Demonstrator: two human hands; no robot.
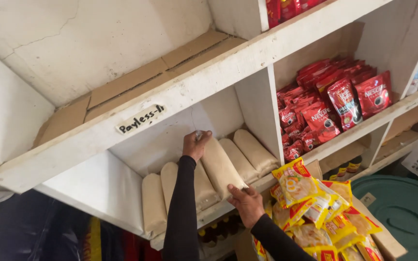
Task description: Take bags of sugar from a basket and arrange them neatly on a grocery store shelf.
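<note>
Filling white shelf (247,58) compartment: tan packs (221,166)

a: we can't see the far end of the tan roll (220,166); our left hand (195,145) covers it, and our right hand (246,203) hides its near corner.

b: the yellow packets (315,212) run off the bottom edge, and the green lid (407,210) is cut at the right. we can't tell what the dark things (39,227) at the near left are.
</note>
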